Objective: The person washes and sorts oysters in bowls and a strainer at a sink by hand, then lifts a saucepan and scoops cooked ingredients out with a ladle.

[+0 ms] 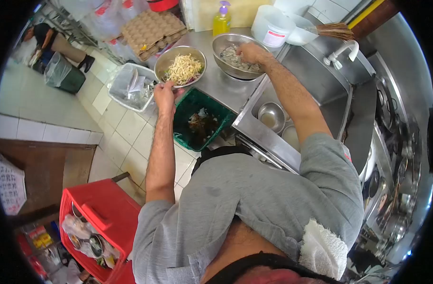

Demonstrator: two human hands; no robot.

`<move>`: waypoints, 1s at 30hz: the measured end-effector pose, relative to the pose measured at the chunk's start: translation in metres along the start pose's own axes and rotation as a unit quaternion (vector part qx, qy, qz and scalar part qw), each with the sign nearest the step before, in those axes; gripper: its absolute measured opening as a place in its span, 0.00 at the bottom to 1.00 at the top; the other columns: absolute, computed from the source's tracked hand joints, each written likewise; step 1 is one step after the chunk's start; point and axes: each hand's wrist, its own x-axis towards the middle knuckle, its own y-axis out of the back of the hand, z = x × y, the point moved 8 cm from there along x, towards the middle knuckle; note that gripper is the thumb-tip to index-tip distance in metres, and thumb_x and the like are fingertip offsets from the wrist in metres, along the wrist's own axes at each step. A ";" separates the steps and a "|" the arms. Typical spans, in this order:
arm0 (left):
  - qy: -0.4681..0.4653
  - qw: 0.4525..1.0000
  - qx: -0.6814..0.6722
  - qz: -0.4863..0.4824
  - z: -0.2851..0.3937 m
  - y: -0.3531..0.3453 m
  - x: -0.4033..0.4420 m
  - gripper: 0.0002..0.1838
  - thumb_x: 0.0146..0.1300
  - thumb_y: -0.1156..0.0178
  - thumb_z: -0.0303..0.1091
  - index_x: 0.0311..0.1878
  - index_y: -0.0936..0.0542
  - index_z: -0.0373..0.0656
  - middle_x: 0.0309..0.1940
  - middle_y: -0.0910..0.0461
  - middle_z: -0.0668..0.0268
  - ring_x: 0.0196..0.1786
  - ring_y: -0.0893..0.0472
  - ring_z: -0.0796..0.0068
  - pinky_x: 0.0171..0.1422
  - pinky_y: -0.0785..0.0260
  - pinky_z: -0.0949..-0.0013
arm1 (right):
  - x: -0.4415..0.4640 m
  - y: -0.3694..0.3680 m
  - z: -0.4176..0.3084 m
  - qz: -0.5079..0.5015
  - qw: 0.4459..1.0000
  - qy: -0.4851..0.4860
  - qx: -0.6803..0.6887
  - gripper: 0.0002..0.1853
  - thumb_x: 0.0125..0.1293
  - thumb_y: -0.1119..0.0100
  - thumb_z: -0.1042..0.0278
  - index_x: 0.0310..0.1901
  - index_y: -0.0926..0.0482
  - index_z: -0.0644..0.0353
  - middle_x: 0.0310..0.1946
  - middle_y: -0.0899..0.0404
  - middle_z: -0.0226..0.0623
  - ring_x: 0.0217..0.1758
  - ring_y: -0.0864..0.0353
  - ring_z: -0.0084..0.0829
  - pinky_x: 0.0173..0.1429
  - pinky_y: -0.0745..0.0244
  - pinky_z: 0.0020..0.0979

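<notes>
A metal bowl of pale yellow shredded strips, with some green and purple bits under them, stands at the counter's left edge. My left hand has its fingers closed on that bowl's near rim. Further right, a larger metal bowl holds greyish, wet-looking pieces. My right hand reaches into this bowl, its fingertips down among the pieces; what they hold is hidden. Below the counter edge, between my arms, a green bin with dark scraps inside stands on the floor.
To the right are a sink with a white tap and small bowls. White tubs and a yellow soap bottle line the back. A clear box and red container are left. A person is far left.
</notes>
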 end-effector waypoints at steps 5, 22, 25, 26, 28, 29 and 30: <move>0.084 0.996 0.001 -0.021 -0.030 -0.018 0.021 0.20 0.57 0.43 0.33 0.46 0.34 0.29 0.39 0.26 0.51 0.39 0.22 0.59 0.37 0.27 0.67 | -0.006 0.020 0.025 0.104 0.973 -0.015 0.204 0.13 0.50 0.45 0.73 0.40 0.20 0.58 0.32 0.20 0.43 0.35 0.21 0.37 0.43 0.27 0.34; -0.135 0.883 0.239 -0.382 0.054 -0.256 -0.008 0.19 0.57 0.41 0.30 0.53 0.26 0.38 0.37 0.20 0.59 0.34 0.21 0.77 0.38 0.28 0.75 | -0.048 0.052 0.002 0.024 0.644 0.024 0.765 0.11 0.62 0.44 0.69 0.44 0.26 0.62 0.32 0.24 0.30 0.31 0.26 0.20 0.34 0.32 0.21; -0.108 0.907 0.229 -0.337 0.050 -0.247 0.002 0.15 0.58 0.43 0.28 0.48 0.22 0.37 0.29 0.19 0.62 0.30 0.21 0.80 0.34 0.29 0.77 | -0.046 0.049 0.003 0.050 0.673 -0.016 0.737 0.10 0.60 0.42 0.69 0.41 0.24 0.63 0.30 0.23 0.31 0.30 0.27 0.20 0.33 0.33 0.21; -0.105 0.917 0.217 -0.319 0.047 -0.244 0.007 0.13 0.57 0.44 0.26 0.47 0.22 0.37 0.28 0.19 0.63 0.28 0.22 0.81 0.33 0.30 0.77 | -0.047 0.052 0.002 0.075 0.665 -0.016 0.743 0.09 0.59 0.41 0.71 0.41 0.24 0.63 0.30 0.22 0.31 0.29 0.26 0.20 0.32 0.32 0.20; -0.117 0.918 0.220 -0.308 0.049 -0.241 0.012 0.12 0.57 0.44 0.26 0.45 0.21 0.37 0.27 0.19 0.64 0.28 0.22 0.81 0.33 0.30 0.77 | -0.045 0.054 0.000 0.095 0.656 -0.016 0.749 0.09 0.59 0.41 0.74 0.41 0.25 0.64 0.30 0.22 0.31 0.29 0.25 0.19 0.31 0.31 0.19; -0.131 0.919 0.221 -0.298 0.051 -0.238 0.014 0.11 0.56 0.44 0.25 0.44 0.21 0.37 0.26 0.20 0.64 0.27 0.22 0.81 0.32 0.30 0.77 | -0.043 0.058 0.004 0.133 0.678 -0.022 0.722 0.09 0.58 0.41 0.75 0.41 0.24 0.64 0.29 0.22 0.31 0.29 0.25 0.20 0.32 0.31 0.20; -0.133 0.923 0.221 -0.284 0.057 -0.236 0.015 0.09 0.56 0.42 0.25 0.41 0.20 0.37 0.25 0.20 0.65 0.27 0.23 0.81 0.31 0.31 0.78 | -0.042 0.061 0.008 0.170 0.699 -0.028 0.695 0.09 0.57 0.40 0.77 0.41 0.24 0.65 0.28 0.22 0.32 0.29 0.25 0.20 0.32 0.31 0.20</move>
